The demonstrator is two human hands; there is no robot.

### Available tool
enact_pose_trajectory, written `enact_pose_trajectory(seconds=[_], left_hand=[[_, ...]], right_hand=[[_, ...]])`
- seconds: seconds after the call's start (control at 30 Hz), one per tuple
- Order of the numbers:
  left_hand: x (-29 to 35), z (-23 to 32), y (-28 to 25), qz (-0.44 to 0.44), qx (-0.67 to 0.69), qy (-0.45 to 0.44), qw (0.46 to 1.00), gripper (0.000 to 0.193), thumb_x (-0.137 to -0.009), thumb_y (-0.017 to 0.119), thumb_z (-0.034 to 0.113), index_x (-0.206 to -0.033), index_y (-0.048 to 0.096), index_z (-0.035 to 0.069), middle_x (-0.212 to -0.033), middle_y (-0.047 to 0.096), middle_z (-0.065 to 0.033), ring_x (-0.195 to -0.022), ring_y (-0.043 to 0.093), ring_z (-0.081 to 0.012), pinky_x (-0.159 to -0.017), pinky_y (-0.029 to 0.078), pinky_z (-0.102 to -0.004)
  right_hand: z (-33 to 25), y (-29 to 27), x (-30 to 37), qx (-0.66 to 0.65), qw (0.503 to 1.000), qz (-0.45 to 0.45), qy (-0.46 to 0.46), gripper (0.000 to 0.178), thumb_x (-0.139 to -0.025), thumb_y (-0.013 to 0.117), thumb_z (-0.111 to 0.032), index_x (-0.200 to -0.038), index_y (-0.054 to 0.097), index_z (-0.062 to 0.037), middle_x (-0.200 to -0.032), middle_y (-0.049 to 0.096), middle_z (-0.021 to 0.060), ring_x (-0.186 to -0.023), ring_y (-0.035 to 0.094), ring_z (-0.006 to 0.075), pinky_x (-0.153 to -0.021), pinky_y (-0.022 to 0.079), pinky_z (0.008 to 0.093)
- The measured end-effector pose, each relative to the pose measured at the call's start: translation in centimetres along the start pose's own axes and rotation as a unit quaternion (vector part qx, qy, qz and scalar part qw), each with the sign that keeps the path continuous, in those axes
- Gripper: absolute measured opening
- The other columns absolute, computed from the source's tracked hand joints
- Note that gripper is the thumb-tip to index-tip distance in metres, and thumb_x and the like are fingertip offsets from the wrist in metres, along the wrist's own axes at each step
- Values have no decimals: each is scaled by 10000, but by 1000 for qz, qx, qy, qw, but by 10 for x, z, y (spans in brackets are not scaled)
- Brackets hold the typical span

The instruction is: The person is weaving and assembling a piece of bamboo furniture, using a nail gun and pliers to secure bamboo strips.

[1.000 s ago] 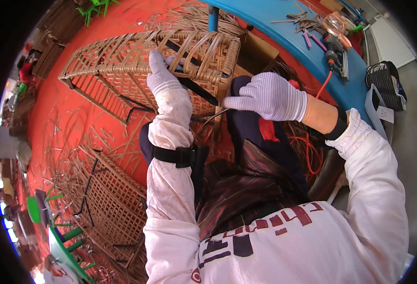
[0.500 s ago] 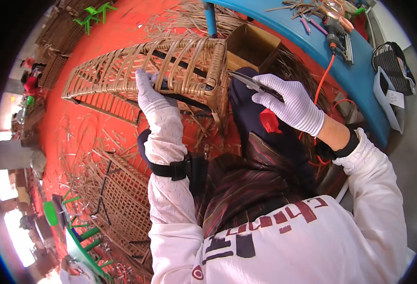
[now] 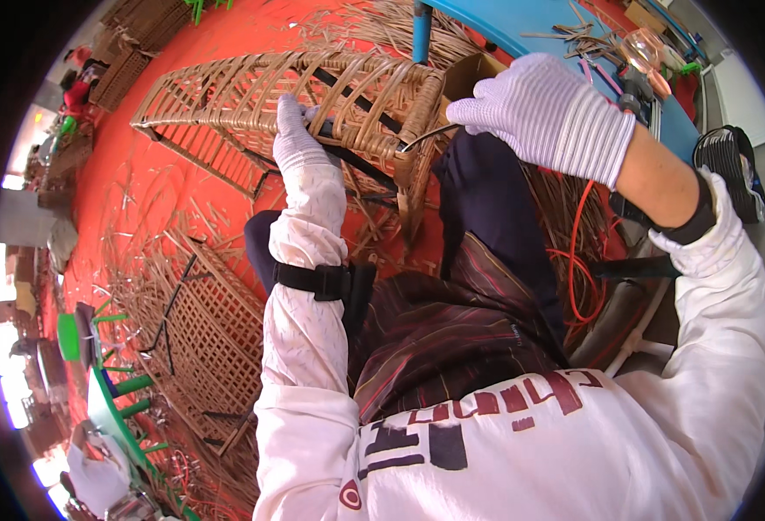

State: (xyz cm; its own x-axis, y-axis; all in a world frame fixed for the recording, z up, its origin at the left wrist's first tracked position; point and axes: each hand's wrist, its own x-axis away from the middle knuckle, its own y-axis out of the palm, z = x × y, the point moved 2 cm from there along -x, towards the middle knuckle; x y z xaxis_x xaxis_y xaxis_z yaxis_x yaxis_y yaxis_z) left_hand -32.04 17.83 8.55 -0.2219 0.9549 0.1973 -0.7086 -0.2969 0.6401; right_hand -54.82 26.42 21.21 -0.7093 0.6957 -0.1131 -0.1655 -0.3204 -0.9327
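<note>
A long woven rattan piece [image 3: 226,91] on a black frame lies across in front of my knees, its wrapped end towards the right. My gloved left hand [image 3: 300,135] is closed around its near edge, with the thumb up against the weave. In my gloved right hand [image 3: 547,113] is a knife [image 3: 430,137]; its handle is hidden by the fingers. The thin curved blade points left, and its tip is at the near corner of the wrapped end. Whether it cuts into a strand I cannot tell.
Another woven rattan piece [image 3: 200,330] lies on the red floor [image 3: 139,208] at lower left, among loose strips. A blue table [image 3: 487,26] at upper right bears tools and strips. An orange cord [image 3: 578,252] hangs beside my right leg. Green stools [image 3: 126,408] stand at left.
My right hand has risen and turned over, bringing the knife tip to the corner of the rattan piece. The piece and my left hand sit slightly further right and higher in view.
</note>
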Motion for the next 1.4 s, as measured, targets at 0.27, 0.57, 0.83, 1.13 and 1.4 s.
enact_pose_trajectory(seconds=[0.27, 0.57, 0.83, 1.13, 1.4], left_hand=[[-2, -8, 4, 16, -19, 15, 1000, 390, -890, 642, 447, -847, 582, 64, -752, 658, -82, -602, 599, -203, -584, 489, -334], [-4, -8, 3, 50, -33, 4, 998, 427, -885, 642, 467, -909, 607, 42, -788, 664, -76, -616, 591, -192, -584, 468, -324], [-15, -12, -12, 52, -27, 23, 998, 414, -879, 665, 439, -899, 598, 31, -731, 625, -84, -613, 599, -231, -602, 508, -363], [-9, -13, -4, 19, -6, 31, 999, 380, -880, 669, 417, -873, 580, 48, -756, 625, -77, -591, 601, -226, -575, 531, -398], [-1, -1, -6, 29, -7, 27, 999, 356, -895, 653, 411, -877, 588, 61, -751, 621, -55, -616, 591, -202, -586, 506, -354]], right_hand=[[-10, -55, -36, 130, 979, -146, -55, 141, -865, 586, -185, -933, 701, -139, -689, 659, 74, -678, 678, 287, -599, 541, 410], [-70, -76, -62, 313, 941, -124, 18, 146, -804, 621, -171, -780, 739, -89, -750, 708, 94, -731, 706, 275, -637, 558, 391], [-49, -55, -65, 153, 974, -148, -73, 105, -789, 619, -159, -822, 685, -85, -700, 660, 120, -730, 691, 307, -649, 539, 425], [11, -19, -39, -161, 970, -119, -139, 119, -878, 621, -215, -851, 648, -103, -727, 633, 122, -730, 641, 329, -643, 504, 420], [-8, -5, -15, -323, 946, 3, -7, 271, -868, 684, -294, -1078, 630, -131, -760, 643, 127, -726, 653, 319, -638, 510, 390]])
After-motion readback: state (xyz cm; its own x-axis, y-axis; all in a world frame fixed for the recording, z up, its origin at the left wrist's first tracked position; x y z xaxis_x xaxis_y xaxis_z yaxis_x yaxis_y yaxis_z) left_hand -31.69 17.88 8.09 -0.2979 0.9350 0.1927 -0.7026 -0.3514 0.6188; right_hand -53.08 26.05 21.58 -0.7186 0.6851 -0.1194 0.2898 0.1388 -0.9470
